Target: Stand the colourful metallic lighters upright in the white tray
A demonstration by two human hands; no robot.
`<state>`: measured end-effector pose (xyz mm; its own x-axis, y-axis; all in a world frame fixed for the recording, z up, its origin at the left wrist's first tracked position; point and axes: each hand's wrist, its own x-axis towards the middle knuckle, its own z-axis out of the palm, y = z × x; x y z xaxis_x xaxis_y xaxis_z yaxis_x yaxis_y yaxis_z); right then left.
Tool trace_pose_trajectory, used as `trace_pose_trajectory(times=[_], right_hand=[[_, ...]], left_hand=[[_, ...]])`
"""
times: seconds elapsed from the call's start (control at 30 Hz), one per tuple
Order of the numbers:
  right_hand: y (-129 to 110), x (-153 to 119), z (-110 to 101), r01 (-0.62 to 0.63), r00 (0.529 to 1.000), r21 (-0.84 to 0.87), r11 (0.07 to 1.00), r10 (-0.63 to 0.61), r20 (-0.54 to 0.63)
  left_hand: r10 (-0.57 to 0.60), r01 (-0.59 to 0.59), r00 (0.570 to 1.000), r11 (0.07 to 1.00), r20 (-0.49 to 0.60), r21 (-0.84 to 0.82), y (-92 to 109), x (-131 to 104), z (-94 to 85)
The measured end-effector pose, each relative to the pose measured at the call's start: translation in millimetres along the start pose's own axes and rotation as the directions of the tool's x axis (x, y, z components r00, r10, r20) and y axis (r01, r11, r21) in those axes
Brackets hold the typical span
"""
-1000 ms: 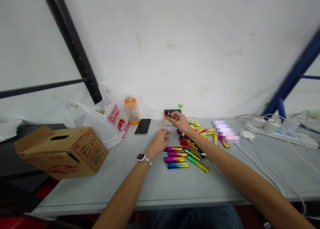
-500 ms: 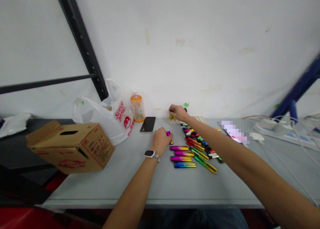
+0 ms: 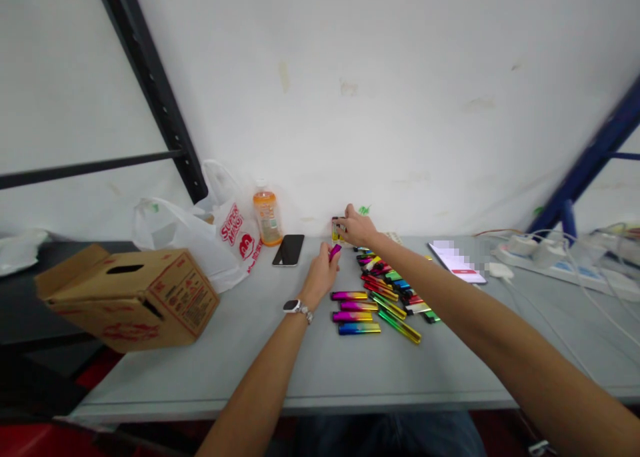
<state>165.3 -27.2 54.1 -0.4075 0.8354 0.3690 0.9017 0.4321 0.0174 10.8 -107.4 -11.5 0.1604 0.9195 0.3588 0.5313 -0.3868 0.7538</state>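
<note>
My left hand (image 3: 320, 274) is closed around a purple lighter (image 3: 335, 250), lifted above the table, its lower part hidden by my fingers. Farther back, my right hand (image 3: 359, 228) has its fingertips on the black top of a gold-yellow lighter (image 3: 339, 230), which stands upright at a pale holder (image 3: 393, 238) by the wall. Most of the holder is behind my right hand and forearm. In front lie several purple-and-gold lighters (image 3: 353, 316) in a rough column, with a blue-and-gold lighter (image 3: 359, 328) nearest me. Beside them is a pile of mixed-colour lighters (image 3: 383, 285), partly under my right forearm.
A black phone (image 3: 289, 250), an orange drink bottle (image 3: 268, 217), a white plastic bag (image 3: 225, 244) and a cardboard box (image 3: 135, 297) stand on the left. To the right are a lit phone (image 3: 453, 257), a white charger (image 3: 500, 271) and a power strip (image 3: 570, 270) with cables.
My left hand has risen from the table with the purple lighter and moved closer to my right hand. My right hand's fingers have shifted slightly at the holder. The camera view has turned a little.
</note>
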Motion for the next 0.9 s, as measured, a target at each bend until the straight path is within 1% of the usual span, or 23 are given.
trace_pose_trajectory(times=[0.03,0.1,0.17,0.2,0.27,0.37,0.43,0.53,0.67,0.73,0.8,0.9], right_hand=[[-1,-4,-1,-0.007,1.0,0.007,1.0,0.007,0.002],[-3,-14,-3,-0.058,0.997,0.068,0.996,0.061,-0.048],[-3,-28,-4,-0.127,0.975,0.194,0.973,0.158,-0.156],[-2,-36,-4,-0.139,0.959,0.265,0.954,0.197,-0.206],[1,-55,-5,-0.108,0.923,0.412,0.905,0.245,-0.297],[9,-82,-6,-0.08,0.878,0.559,0.825,0.324,-0.352],[15,-95,-7,-0.076,0.857,0.608,0.79,0.363,-0.365],[23,-105,-5,-0.077,0.839,0.645,0.76,0.399,-0.37],[24,-108,-1,-0.08,0.853,0.688,0.722,0.406,-0.327],[21,-108,0,-0.085,0.863,0.714,0.695,0.409,-0.295],[18,-109,0,-0.094,0.87,0.737,0.669,0.415,-0.267],[12,-111,-2,-0.108,0.88,0.763,0.637,0.419,-0.225]], left_hand=[[0.015,-0.015,1.0,0.998,-0.008,-0.054,1,1,1.3],[0.03,-0.032,0.999,0.993,-0.02,-0.116,4,1,3.4],[0.02,-0.022,1.0,0.987,-0.02,-0.157,9,0,4.4],[0.008,-0.011,1.0,0.984,-0.021,-0.176,11,0,4.5],[-0.03,0.021,0.999,0.977,-0.039,-0.212,17,-2,4.3],[-0.094,0.072,0.991,0.976,-0.099,-0.206,24,-4,4.4],[-0.121,0.098,0.983,0.982,-0.14,-0.161,28,-3,5.8],[-0.119,0.11,0.979,0.992,-0.167,-0.058,33,4,11.9],[-0.103,0.118,0.984,0.988,-0.147,0.098,34,25,26.9],[-0.129,0.145,0.981,0.984,-0.142,0.106,33,34,33.7],[-0.147,0.161,0.977,0.984,-0.155,0.081,33,40,36.9],[-0.148,0.157,0.966,0.987,-0.21,0.027,36,42,32.9]])
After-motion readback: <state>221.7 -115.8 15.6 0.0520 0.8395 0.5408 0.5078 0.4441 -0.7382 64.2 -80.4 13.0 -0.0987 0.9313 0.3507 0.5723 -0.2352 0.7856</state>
